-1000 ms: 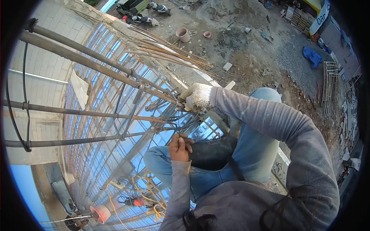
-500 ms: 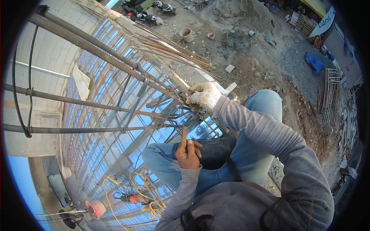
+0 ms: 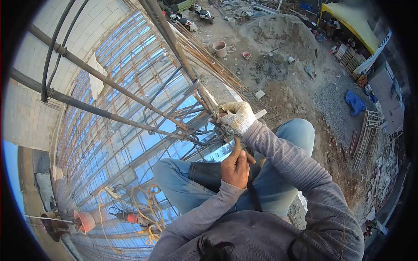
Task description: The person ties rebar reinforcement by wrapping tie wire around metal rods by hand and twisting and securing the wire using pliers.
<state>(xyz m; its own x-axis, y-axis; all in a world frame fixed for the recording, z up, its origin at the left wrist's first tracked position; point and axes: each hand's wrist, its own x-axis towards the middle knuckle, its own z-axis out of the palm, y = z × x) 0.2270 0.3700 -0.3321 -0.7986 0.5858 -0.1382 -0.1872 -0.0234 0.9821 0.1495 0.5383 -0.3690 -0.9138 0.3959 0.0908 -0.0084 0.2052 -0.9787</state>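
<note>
My right hand, in a whitish knitted glove, is closed at the end of a cage of steel bars. What its fingers grip is hidden. Just below it, my bare left hand has its index finger and thumb stretched up and its other fingers partly bent. The index fingertip is close to the bar ends beneath the glove; I cannot tell whether it touches them. Bent stirrups and crossing rods crowd together around this joint. No object shows clearly in the left hand.
Far below the bars lies a rebar mesh over shiny decking. A red power tool and yellow rope lie at lower left, near a pink bucket. Sandy ground holds another bucket and a blue tarp. A person is at far left.
The view has turned, and the bars now slope more steeply. My left hand has moved right, closer under the gloved right hand, which remains at the bar ends.
</note>
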